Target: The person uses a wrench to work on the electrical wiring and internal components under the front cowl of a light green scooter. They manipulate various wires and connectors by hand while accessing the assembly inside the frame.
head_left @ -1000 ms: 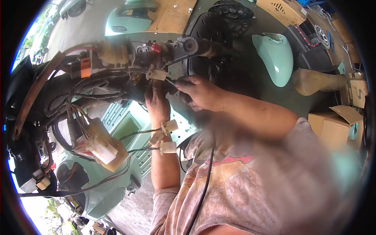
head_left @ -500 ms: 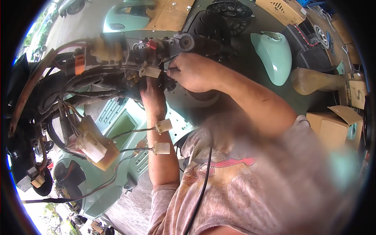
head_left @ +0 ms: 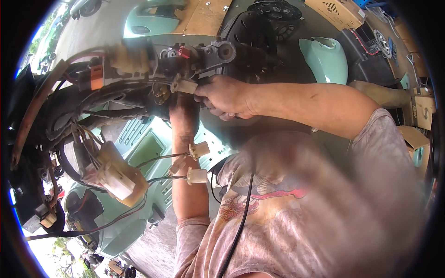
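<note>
My right hand [head_left: 226, 96] is closed beside the dark scooter frame [head_left: 252, 58], its thumb side against a whitish plug connector [head_left: 184, 86]. A dark bit shows at its fingertips, too small to name. My left hand [head_left: 184, 113] reaches up under the wiring harness [head_left: 116, 88], and its fingers are hidden behind the frame parts. Over my left forearm hang two white plug connectors [head_left: 199, 149] on thin wires. A larger yellowed connector block [head_left: 120, 181] dangles from the harness to the left. A red part [head_left: 184, 52] sits on the frame just above my hands.
Mint-green scooter bodywork [head_left: 160, 194] stands below the harness. A mint-green fender [head_left: 327, 60], a black tyre [head_left: 252, 30] and a cardboard box [head_left: 336, 14] lie on the floor beyond. Another open box [head_left: 414, 139] stands at the right. A black cable [head_left: 242, 217] hangs across my shirt.
My right hand has moved down a little, and its elbow has swung outward to the right. The left hand stays under the harness. The hanging connectors have shifted slightly right.
</note>
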### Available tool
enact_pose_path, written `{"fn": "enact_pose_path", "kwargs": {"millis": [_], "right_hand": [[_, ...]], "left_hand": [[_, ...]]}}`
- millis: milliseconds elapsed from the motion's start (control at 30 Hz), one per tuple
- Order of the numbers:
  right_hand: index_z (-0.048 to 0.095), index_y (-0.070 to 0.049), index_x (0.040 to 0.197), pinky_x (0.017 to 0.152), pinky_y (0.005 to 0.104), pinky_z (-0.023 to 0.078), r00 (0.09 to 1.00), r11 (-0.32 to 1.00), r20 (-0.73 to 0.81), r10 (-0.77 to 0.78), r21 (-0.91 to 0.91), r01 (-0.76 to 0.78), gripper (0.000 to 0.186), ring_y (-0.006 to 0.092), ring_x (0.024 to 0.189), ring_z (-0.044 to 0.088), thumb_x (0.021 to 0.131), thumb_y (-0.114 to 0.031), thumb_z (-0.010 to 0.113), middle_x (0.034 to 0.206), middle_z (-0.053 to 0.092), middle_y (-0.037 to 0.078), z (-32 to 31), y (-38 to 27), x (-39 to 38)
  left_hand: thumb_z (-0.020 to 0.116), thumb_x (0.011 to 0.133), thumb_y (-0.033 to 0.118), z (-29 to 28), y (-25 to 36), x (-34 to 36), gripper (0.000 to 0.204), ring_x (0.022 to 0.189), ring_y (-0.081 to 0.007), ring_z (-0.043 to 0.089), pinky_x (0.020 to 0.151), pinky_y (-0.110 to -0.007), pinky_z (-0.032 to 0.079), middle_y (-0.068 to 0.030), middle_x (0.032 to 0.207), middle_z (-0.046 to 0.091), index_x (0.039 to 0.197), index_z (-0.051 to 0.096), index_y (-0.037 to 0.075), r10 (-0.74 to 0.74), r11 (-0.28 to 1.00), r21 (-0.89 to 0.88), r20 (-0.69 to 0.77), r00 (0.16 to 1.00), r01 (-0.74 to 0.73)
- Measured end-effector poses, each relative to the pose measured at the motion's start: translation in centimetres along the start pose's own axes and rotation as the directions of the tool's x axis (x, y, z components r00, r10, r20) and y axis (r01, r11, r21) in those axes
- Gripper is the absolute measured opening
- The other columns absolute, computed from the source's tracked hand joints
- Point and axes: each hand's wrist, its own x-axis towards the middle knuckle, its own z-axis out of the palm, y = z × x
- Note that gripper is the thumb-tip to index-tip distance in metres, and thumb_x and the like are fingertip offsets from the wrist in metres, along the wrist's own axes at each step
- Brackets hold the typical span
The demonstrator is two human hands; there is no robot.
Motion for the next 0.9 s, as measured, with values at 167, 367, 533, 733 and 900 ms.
{"fn": "enact_pose_path", "kwargs": {"millis": [167, 367, 533, 733, 900], "right_hand": [[0.048, 0.002, 0.109, 0.069, 0.0381, 0.045, 0.673, 0.703, -0.277, -0.685, -0.493, 0.513, 0.029, 0.0249, 0.073, 0.054, 0.089, -0.018, 0.041, 0.079, 0.054, 0.015, 2.8, 6.6, 4.0], [0.049, 0.000, 0.106, 0.079, 0.0411, 0.042, 0.444, 0.631, -0.456, -0.771, -0.452, 0.631, 0.029, 0.0314, 0.087, 0.054, 0.093, -0.024, 0.040, 0.093, 0.054, 0.022, 5.6, 8.0, 5.4], [0.049, 0.001, 0.092, 0.066, 0.0365, 0.044, 0.893, 0.921, -0.228, -0.389, -0.136, 0.366, 0.026, 0.0224, 0.073, 0.055, 0.094, -0.023, 0.038, 0.075, 0.054, 0.011, 3.4, 4.8, 2.5], [0.050, 0.002, 0.088, 0.061, 0.0371, 0.043, 0.529, 0.535, -0.185, -0.828, -0.547, 0.644, 0.022, 0.0216, 0.063, 0.053, 0.093, -0.017, 0.039, 0.069, 0.053, 0.011, 3.1, 7.2, 5.1], [0.053, 0.001, 0.097, 0.066, 0.0373, 0.044, 0.722, 0.706, -0.191, -0.665, -0.476, 0.524, 0.022, 0.0258, 0.071, 0.057, 0.092, -0.017, 0.041, 0.079, 0.059, 0.017, 3.4, 5.5, 2.6]], "left_hand": [[0.054, 0.079, 0.006, 1.3, -1.8, 0.2, 0.030, 0.089, -0.0363, 0.058, 0.073, -0.041, 0.048, -0.0181, 0.097, 0.061, 0.109, 0.053, 0.003, 0.194, 0.965, 0.194, -0.075, 0.978, -0.177], [0.034, 0.092, 0.018, 0.7, -2.5, 0.7, 0.033, 0.095, -0.0233, 0.056, 0.084, -0.034, 0.043, -0.0145, 0.106, 0.059, 0.111, 0.056, 0.002, -0.205, 0.733, -0.620, 0.190, 0.960, 0.279], [0.032, 0.094, 0.021, 0.0, 0.9, 0.2, 0.037, 0.096, -0.0203, 0.055, 0.084, -0.031, 0.043, -0.0110, 0.105, 0.060, 0.115, 0.053, 0.000, -0.321, 0.767, -0.566, 0.070, 0.944, 0.303], [0.039, 0.094, 0.027, -0.5, 1.2, 0.4, 0.037, 0.090, -0.0186, 0.056, 0.081, -0.030, 0.044, -0.0101, 0.100, 0.061, 0.113, 0.055, -0.001, -0.446, 0.610, -0.664, 0.164, 0.880, 0.433], [0.045, 0.091, 0.036, -0.9, 0.5, -1.3, 0.043, 0.080, -0.0166, 0.053, 0.073, -0.029, 0.043, -0.0092, 0.088, 0.061, 0.106, 0.059, -0.003, -0.552, 0.551, -0.688, 0.125, 0.825, 0.472]]}}
